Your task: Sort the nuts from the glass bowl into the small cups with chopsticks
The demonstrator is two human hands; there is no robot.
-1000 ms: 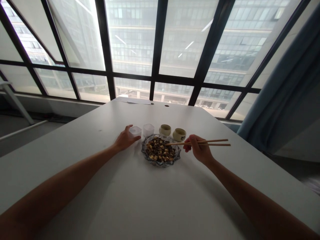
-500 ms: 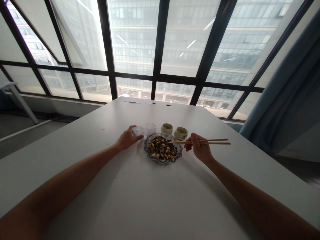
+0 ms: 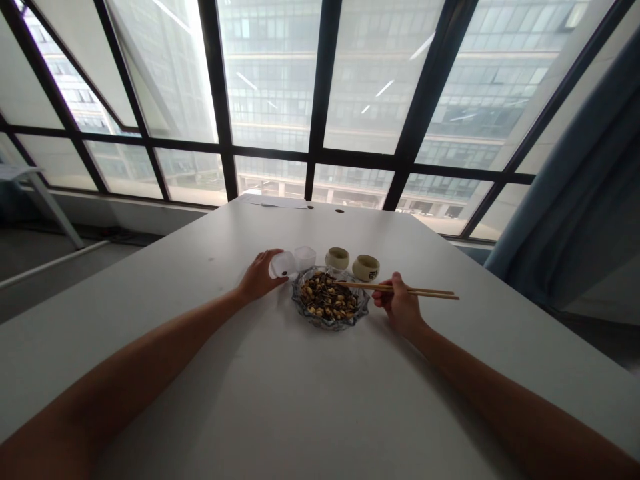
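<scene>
A glass dish (image 3: 331, 323) full of mixed dark and pale seeds stands mid-table. My right hand (image 3: 401, 308) is closed on a pair of wooden chopsticks (image 3: 430, 292), their tips reaching over the dish's far side. My left hand (image 3: 260, 277) grips a small clear plastic cup (image 3: 281, 265), tipped toward the dish, with something dark showing in it. A second clear cup (image 3: 305, 257) stands upright just right of it. Two beige ceramic cups (image 3: 337, 257) (image 3: 366, 267) stand behind the dish.
The white table (image 3: 300, 400) runs back to a wall of dark-framed windows (image 3: 320, 133). Paper sheets (image 3: 273, 201) lie at its far edge. A blue curtain (image 3: 575, 187) hangs at right, and another table's leg (image 3: 50, 213) shows at far left.
My left hand has tilted the small clear cup toward the dish. The chopsticks have dipped slightly, tips staying over the seeds.
</scene>
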